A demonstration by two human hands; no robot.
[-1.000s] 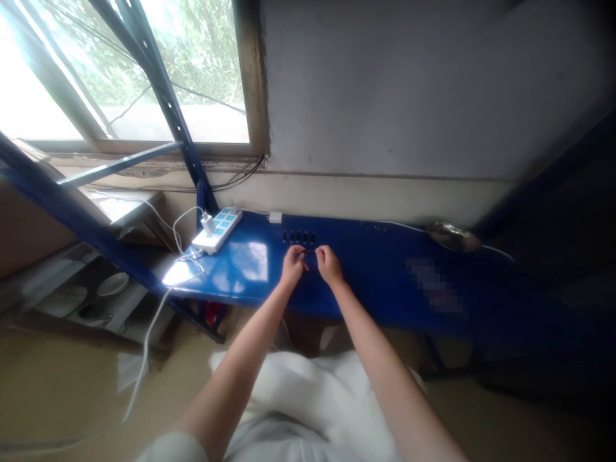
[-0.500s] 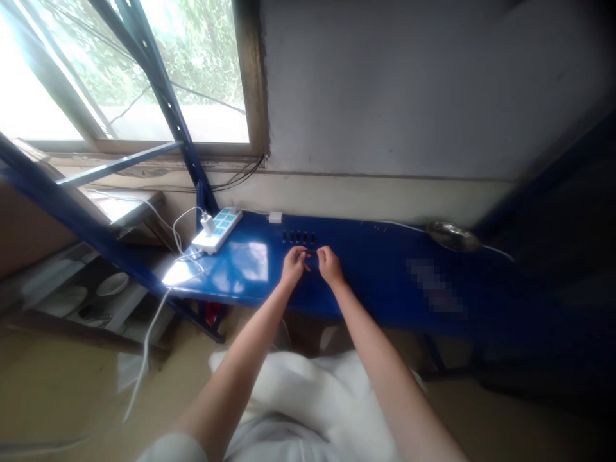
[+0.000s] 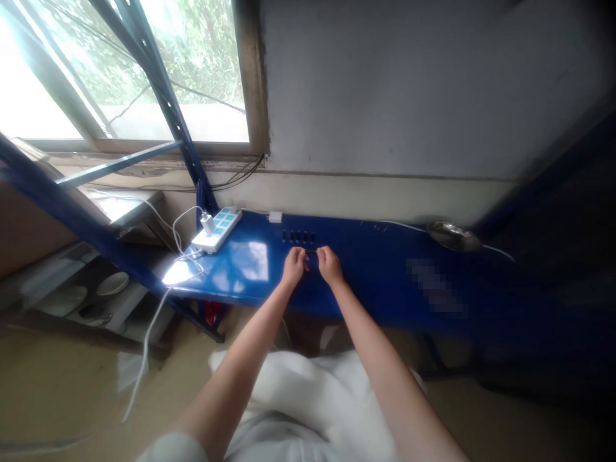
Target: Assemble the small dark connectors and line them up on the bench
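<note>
My left hand and my right hand are close together over the blue table, fingers curled in a pinch. Between them runs a small thin dark piece, too small to name, and each hand pinches one end of it. Just beyond the hands a row of several small dark items stands on the table. Both forearms reach forward from my lap, which is covered in white cloth.
A white power strip with a plugged-in charger and white cable lies at the table's left back. A metal bowl sits at the back right. Blue shelf struts cross the window on the left. Plates lie on a low shelf.
The hands have stayed almost in place; my left hand's fingers have shifted slightly around the small dark piece.
</note>
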